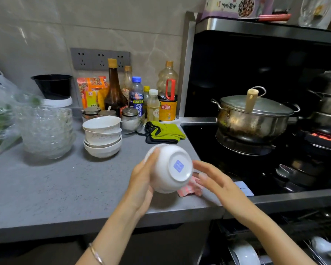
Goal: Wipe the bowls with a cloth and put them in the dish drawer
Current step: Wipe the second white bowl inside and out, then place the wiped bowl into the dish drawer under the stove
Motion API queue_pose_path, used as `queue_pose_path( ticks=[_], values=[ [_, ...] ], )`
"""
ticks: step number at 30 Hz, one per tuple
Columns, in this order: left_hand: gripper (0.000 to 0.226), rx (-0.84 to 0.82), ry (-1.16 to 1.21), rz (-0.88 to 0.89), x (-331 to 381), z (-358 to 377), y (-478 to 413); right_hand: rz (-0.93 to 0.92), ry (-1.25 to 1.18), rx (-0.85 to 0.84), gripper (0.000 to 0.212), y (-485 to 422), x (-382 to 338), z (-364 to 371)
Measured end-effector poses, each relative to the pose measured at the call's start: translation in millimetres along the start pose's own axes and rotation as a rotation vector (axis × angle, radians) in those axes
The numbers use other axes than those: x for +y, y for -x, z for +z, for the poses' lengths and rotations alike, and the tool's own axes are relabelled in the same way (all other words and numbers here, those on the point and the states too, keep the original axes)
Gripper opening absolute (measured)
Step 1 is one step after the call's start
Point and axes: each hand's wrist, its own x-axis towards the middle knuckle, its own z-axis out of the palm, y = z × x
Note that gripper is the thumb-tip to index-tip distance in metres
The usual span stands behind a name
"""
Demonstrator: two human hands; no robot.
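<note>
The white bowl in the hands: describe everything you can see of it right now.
The white bowl looks like glossy glazed ceramic, plain but for a blue square mark in the middle of its ringed base. It is tipped on its side, base towards the camera, inside hidden, above the grey counter near its front edge. The left hand cups its left side. The right hand has its fingertips at the base rim, contact unclear. A pink cloth shows just below it.
</note>
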Motion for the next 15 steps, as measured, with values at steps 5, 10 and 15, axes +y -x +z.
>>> queue_pose_path(
  ticks=[5,10,15],
  values=[
    [0.049,-0.156,-0.090,-0.065,-33,53,8,0.102,-0.330,0.063,0.090,40,19,-55],
    [0.046,-0.388,-0.031,-0.202,-82,113,22,0.221,-0.426,0.102,0.080,96,55,-100],
    [0.057,-0.584,-0.042,-0.329,-134,166,33,0.263,-0.552,0.284,0.083,150,76,-140]
  ],
)
